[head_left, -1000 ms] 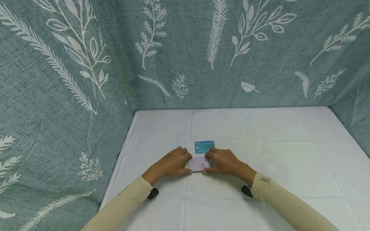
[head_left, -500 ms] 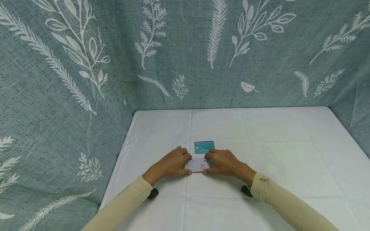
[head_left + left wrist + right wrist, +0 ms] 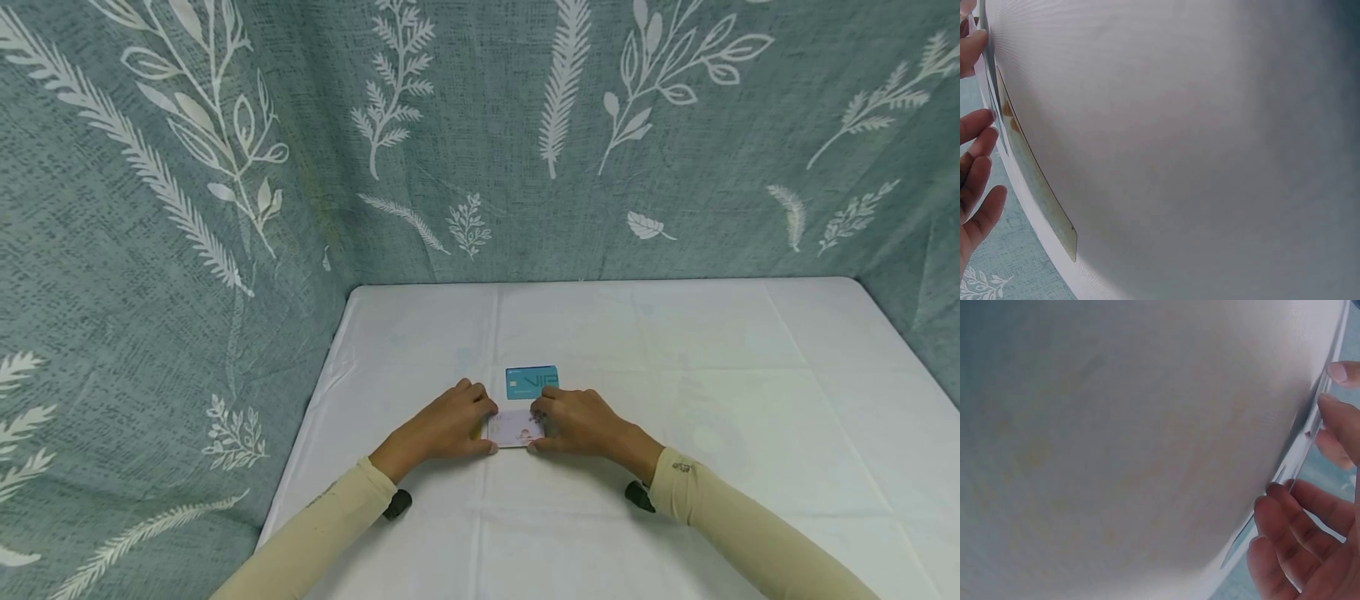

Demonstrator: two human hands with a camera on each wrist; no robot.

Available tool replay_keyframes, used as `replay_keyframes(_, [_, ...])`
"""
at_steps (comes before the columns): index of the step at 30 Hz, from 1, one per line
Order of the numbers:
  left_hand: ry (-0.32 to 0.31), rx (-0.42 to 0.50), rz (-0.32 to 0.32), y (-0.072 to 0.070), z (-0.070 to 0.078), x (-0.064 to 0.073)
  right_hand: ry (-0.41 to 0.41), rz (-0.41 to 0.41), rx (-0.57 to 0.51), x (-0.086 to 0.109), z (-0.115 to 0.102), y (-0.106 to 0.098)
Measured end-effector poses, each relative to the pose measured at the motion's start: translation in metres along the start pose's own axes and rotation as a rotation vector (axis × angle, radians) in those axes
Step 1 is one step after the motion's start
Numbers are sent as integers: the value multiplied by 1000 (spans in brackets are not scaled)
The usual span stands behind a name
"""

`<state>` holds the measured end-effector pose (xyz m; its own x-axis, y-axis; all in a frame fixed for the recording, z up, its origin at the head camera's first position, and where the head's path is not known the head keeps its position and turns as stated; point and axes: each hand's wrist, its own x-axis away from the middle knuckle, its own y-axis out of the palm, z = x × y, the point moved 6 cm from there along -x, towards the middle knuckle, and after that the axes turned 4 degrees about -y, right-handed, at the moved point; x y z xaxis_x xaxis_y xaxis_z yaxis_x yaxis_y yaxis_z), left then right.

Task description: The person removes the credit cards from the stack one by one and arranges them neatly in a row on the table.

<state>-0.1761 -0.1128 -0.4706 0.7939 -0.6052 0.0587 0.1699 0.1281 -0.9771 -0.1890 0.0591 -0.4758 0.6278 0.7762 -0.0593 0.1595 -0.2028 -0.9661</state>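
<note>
A pale pinkish-white card with a small printed design lies between my two hands. My left hand pinches its left edge between thumb and fingers. At the opposite edge, my right hand grips it the same way. Just beyond is a blue card marked VIP, its lower right corner partly behind my right fingers. Below the left hand, the left wrist view shows a yellowish-green card flat on the table; the left hand mostly hides it from the head view. Whether the pale card is raised off the table is hard to tell.
A white cloth covers the table. Green-grey curtain with white leaf prints hangs behind and at the sides. Small black devices sit under both wrists, one at the left sleeve and one at the right sleeve.
The pale card has shifted very slightly towards me. Both hands keep nearly the same place and grip, and the blue card stays put.
</note>
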Motion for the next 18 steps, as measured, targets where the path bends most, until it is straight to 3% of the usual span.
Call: replay_keyframes(18, [-14, -18, -14, 0, 1, -1, 12, -16, 22, -2, 2, 2])
